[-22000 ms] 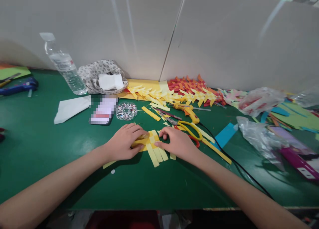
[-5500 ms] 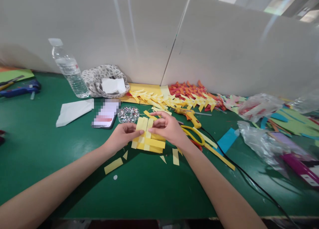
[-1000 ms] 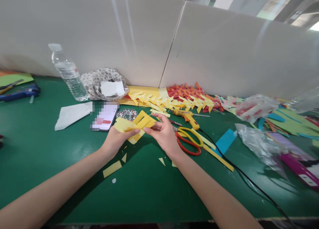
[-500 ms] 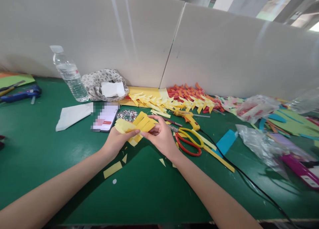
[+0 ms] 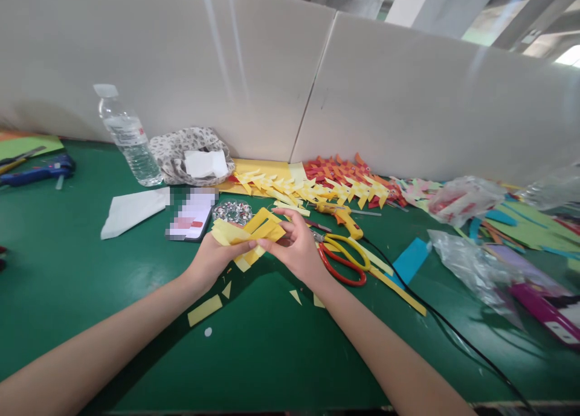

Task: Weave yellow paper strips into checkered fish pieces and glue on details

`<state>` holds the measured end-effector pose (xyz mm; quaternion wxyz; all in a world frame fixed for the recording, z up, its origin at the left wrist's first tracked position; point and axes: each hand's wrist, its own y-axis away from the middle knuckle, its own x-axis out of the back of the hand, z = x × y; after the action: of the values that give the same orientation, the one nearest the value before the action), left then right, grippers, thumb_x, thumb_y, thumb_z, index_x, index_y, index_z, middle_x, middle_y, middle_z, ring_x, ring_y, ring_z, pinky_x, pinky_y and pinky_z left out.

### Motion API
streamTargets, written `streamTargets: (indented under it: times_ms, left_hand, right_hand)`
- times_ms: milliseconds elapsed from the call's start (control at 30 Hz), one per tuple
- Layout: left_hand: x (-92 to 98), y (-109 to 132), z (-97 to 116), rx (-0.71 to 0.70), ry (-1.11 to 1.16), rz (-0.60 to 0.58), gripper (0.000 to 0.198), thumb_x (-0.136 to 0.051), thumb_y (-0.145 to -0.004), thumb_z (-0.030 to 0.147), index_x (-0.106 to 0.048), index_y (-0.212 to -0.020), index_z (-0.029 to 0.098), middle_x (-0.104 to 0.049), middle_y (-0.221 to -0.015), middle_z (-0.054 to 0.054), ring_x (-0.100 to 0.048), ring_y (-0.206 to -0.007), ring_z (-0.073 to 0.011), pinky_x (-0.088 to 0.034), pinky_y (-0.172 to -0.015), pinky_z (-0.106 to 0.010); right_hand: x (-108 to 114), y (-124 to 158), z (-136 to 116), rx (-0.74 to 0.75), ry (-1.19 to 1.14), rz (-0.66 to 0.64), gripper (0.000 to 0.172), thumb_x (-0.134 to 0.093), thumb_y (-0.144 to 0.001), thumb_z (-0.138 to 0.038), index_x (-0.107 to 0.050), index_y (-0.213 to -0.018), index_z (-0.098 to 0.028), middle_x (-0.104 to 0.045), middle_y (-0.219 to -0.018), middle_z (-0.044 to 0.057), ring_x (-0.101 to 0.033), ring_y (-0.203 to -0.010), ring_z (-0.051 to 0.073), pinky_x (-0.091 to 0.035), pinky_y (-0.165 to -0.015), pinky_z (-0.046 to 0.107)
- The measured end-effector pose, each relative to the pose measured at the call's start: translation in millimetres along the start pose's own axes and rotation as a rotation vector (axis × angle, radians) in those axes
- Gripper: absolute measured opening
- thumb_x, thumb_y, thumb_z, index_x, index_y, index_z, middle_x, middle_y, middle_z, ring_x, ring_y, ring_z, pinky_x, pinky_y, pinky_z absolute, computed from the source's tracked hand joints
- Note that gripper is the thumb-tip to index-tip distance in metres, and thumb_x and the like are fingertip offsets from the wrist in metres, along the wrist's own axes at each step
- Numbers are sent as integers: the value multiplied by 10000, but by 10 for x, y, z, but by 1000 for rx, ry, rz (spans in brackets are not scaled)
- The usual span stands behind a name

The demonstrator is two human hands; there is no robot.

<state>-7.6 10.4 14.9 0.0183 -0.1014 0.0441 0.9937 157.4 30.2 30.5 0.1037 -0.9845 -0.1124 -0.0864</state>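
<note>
Between my two hands is a bundle of woven yellow paper strips (image 5: 260, 229), in lighter and darker yellow, held just above the green table. My left hand (image 5: 214, 259) pinches its left side, thumb on top. On the right side, my right hand (image 5: 294, 247) grips it with thumb and fingers; some fingertips are behind the paper. Scissors (image 5: 347, 259) with red and yellow handles lie right of my right hand, and a yellow glue gun (image 5: 339, 215) is behind them. Small yellow paper scraps (image 5: 205, 310) lie in front of my hands.
A phone (image 5: 193, 214), a pile of small googly eyes (image 5: 232, 212) and a water bottle (image 5: 129, 138) stand or lie at the left. Finished-looking yellow paper strips (image 5: 312, 189) lie along the wall. A black cord (image 5: 444, 316) crosses the right side, near plastic bags (image 5: 471, 271).
The darker yellow strips in my hands have shifted, and a gap now shows between them. Both hands stay in nearly the same place.
</note>
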Motion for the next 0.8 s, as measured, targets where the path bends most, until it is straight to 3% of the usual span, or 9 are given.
streamTargets:
  times_ms: [300, 633, 800]
  left_hand:
    - [22, -14, -74, 35, -70, -11, 359, -799, -585, 290, -643, -888, 179, -700, -870, -26, -636, -755, -152, -497, -693, -267]
    - [9, -7, -44, 42, -99, -3, 372, -805, -579, 313, -658, -889, 171, -704, -874, -34, -639, -781, -165, -499, -709, -263]
    - [-4, -1, -30, 68, -3, 14, 385, -746, -663, 382, -660, -977, 175, -704, -977, -62, -658, -850, -199, -529, -746, -308]
  right_hand:
    - [50, -20, -15, 16, 93, 33, 497, -698, -693, -350, -464, -1122, -257, -567, -689, -35, -612, -646, 165, -474, -538, 280]
    - [47, -10, -46, 19, 68, 38, 447, -667, -709, -280, -479, -1112, -233, -586, -708, -20, -600, -653, 148, -454, -562, 264]
    - [35, -2, -64, 13, 27, 39, 430, -657, -717, -286, -474, -1102, -223, -606, -725, -12, -623, -675, 158, -472, -574, 271]
